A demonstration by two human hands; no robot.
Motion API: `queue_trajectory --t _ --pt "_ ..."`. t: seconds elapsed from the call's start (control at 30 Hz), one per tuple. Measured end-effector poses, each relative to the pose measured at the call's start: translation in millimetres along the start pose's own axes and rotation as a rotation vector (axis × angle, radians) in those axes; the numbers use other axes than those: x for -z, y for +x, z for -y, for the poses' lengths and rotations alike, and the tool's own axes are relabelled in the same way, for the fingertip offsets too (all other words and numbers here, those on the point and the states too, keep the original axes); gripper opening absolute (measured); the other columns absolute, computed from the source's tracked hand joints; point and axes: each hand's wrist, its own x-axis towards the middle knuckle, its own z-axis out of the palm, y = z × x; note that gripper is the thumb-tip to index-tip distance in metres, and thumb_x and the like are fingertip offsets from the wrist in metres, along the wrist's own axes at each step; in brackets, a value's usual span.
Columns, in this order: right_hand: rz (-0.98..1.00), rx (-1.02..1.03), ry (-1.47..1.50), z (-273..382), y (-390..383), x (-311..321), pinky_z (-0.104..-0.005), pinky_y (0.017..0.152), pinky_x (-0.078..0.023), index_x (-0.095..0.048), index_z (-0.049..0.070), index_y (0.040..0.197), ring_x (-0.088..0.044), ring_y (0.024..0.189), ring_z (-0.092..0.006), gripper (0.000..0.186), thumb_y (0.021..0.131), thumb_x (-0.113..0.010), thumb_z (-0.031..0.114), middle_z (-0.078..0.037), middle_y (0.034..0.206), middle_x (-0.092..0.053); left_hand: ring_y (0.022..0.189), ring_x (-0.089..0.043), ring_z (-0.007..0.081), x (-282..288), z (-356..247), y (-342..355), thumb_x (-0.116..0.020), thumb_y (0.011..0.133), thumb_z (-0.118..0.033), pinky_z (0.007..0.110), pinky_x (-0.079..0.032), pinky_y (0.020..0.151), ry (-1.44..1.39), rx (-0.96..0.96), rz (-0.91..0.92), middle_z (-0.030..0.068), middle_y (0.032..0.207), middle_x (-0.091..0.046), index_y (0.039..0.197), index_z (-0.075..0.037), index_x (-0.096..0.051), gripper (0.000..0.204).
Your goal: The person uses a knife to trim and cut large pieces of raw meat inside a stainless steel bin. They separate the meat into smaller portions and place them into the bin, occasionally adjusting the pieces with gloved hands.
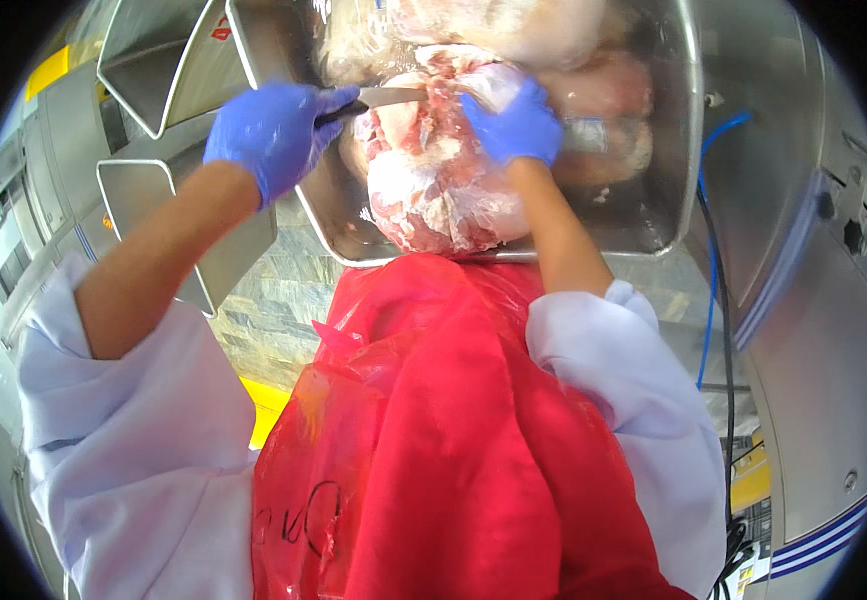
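Raw meat [443, 195] lies beneath the knife [390, 97] clasped in the left hand [271, 135] and supports the right hand [520, 127], fingers partly spread.

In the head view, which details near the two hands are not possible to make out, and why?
Head view:
Black-handled metal knife: most of its handle hidden within the left blue-gloved hand.
Large pink-and-white raw meat piece: underside faces away; the right blue-gloved hand covers part of it.
Grey rectangular metal tray: far end cut off by the upper edge.
Small pale label right of that hand: too blurred to read.
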Motion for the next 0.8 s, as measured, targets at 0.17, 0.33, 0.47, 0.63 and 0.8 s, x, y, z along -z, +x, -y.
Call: queue_trajectory --t 0.17,0.33,0.47,0.63,0.8 --pt "-0.064 -0.044 0.095 2.3 -22.4 9.0 -0.0498 0.095 -0.051 -0.034 -0.007 0.144 -0.061 0.116 -0.0435 0.107 0.077 -0.073 0.067 -0.028 0.136 -0.052 0.061 -0.065 0.0335 -73.6 -22.9 -70.4 -0.058 0.097 -0.026 0.047 -0.052 0.054 -0.080 0.156 -0.083 0.0160 0.077 -0.063 0.149 -0.041 -0.047 0.055" --pt "-0.188 -0.087 0.104 -13.3 -44.2 -8.1 -0.0513 0.100 -0.048 -0.030 -0.007 0.148 -0.057 0.122 -0.0457 0.107 0.079 -0.072 0.064 -0.031 0.141 -0.048 0.051 -0.061 0.0292 -117.7 -81.2 -89.0 -0.057 0.090 -0.010 0.045 -0.049 0.044 -0.162 0.308 -0.065 0.0125 0.071 -0.054 0.156 -0.045 -0.032 0.079" --pt "-0.282 -0.059 0.141 -24.7 -45.9 -28.0 -0.0518 0.102 -0.047 -0.028 -0.008 0.149 -0.056 0.123 -0.0470 0.106 0.081 -0.071 0.062 -0.032 0.141 -0.048 0.053 -0.061 0.0336 -144.7 -105.1 -92.0 -0.056 0.096 -0.016 0.048 -0.049 0.046 -0.286 0.374 -0.037 0.0146 0.073 -0.057 0.156 -0.046 -0.032 0.071" --pt "-0.286 -0.099 0.164 -22.3 -47.6 -28.6 -0.0516 0.102 -0.046 -0.027 -0.010 0.149 -0.056 0.121 -0.0479 0.106 0.083 -0.070 0.062 -0.033 0.139 -0.049 0.059 -0.063 0.0357 -165.5 -116.4 -84.1 -0.053 0.099 -0.017 0.048 -0.050 0.050 -0.488 0.430 -0.049 0.0162 0.076 -0.058 0.155 -0.046 -0.032 0.067" --pt "-0.309 -0.093 0.092 -17.7 -49.3 -25.7 -0.0522 0.099 -0.047 -0.028 -0.012 0.147 -0.058 0.118 -0.0487 0.105 0.085 -0.067 0.063 -0.034 0.136 -0.051 0.081 -0.069 0.0401 -185.0 -137.9 -84.7 -0.052 0.097 -0.013 0.049 -0.056 0.065 -0.724 0.422 -0.252 0.0215 0.105 -0.068 0.156 -0.042 -0.033 0.069"
